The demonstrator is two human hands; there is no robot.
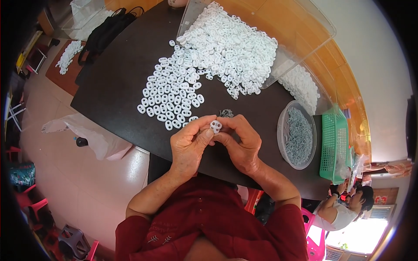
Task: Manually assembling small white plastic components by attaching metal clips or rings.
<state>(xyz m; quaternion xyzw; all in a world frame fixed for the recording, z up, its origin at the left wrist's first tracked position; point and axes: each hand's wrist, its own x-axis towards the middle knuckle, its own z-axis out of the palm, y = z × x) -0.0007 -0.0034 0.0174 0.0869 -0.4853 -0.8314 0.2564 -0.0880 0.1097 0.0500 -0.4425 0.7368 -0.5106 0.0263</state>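
Observation:
Close to the table's near edge, my left hand (187,148) and my right hand (243,145) meet with closed fingers around one small white plastic piece (215,125). This oval piece has several holes in its upward face. Thumbs and fingertips of both hands pinch it, covering part of its edge. Just beyond my fingers lies a little heap of grey screws (226,113). Many similar white two-hole pieces (170,93) are spread flat to the far left of my hands. A large mound of white pieces (230,45) rises behind them.
A clear tub (281,141) of grey screws stands at the right, beside a green basket (333,150). Behind is a tipped clear bin (300,37), with more white pieces (300,87) near it. A black bag (109,35) rests at the far left. Another person (344,209) sits at right.

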